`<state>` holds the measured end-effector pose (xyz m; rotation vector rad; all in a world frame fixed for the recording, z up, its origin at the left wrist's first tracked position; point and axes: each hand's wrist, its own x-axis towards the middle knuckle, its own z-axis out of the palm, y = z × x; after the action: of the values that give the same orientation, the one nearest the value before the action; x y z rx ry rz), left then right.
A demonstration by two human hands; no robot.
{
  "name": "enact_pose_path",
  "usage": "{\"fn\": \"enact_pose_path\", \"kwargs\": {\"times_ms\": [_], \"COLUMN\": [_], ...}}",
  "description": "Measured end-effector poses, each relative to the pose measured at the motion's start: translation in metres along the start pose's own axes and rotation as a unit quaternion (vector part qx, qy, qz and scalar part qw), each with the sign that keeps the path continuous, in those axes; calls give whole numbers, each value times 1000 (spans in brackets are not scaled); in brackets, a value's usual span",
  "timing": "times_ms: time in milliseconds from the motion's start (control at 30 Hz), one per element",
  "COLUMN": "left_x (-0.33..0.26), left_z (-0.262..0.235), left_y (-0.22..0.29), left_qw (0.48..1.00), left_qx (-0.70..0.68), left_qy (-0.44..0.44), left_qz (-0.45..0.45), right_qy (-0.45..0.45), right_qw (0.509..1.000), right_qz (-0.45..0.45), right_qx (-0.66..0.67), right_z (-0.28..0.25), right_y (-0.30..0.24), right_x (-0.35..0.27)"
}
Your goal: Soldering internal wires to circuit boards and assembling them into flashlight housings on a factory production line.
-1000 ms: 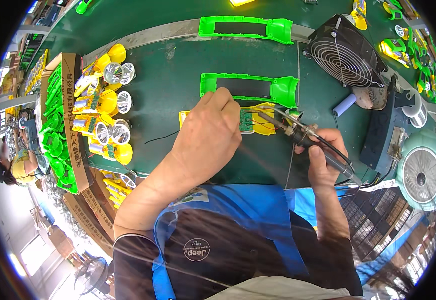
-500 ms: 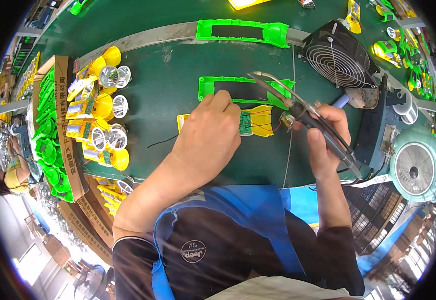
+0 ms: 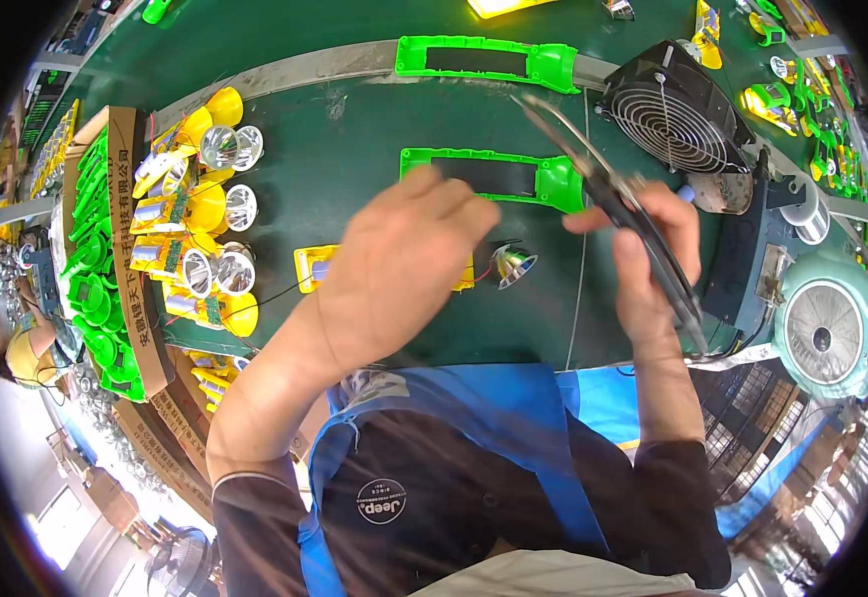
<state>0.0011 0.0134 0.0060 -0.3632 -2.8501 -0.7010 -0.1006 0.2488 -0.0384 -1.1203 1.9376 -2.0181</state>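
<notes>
Housing, yellow (image 3: pixel 311 269), on the tabletop (image 3: pixel 334 149), half hidden by the left hand (image 3: pixel 409 249), ends showing at nine and three o'clock; long axis runs that way. Left hand much the nearer; fingers blurred, cannot tell whether they grip. Small reflector (image 3: pixel 513 266) just beyond its three o'clock end. Right hand (image 3: pixel 641 298), farther out at three, closed round a soldering iron (image 3: pixel 618 204), tip toward eleven, clear of the housing. Writing: dark characters along carton (image 3: pixel 133 269), nine o'clock; round pale print on shirt (image 3: pixel 381 500), six

Housing (image 3: pixel 306 271) on bench (image 3: pixel 344 139), frame (image 3: pixel 558 185) behind, reflector (image 3: pixel 515 267) right, carton (image 3: pixel 135 269) far left.
</notes>
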Motion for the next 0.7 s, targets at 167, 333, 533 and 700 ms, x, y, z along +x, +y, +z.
{"fn": "enact_pose_path", "kwargs": {"times_ms": [167,333,533,700], "left_x": [13,13,3,-7], "left_z": [30,27,16,1], "left_y": [4,5,-9,-25], "left_qw": [994,992,969,836], "left_qx": [21,19,-214,-470], "left_qy": [-103,-123,-41,-45], "left_qz": [7,-21,-114,-278], "right_qy": [6,-18,-49,-31], "right_qw": [999,989,983,989], "right_qz": [-23,-93,-95,-84], "right_qx": [25,-112,-150,-115], "right_z": [24,35,23,18], "right_y": [25,41,42,29], "right_x": [25,41,26,-6]}}
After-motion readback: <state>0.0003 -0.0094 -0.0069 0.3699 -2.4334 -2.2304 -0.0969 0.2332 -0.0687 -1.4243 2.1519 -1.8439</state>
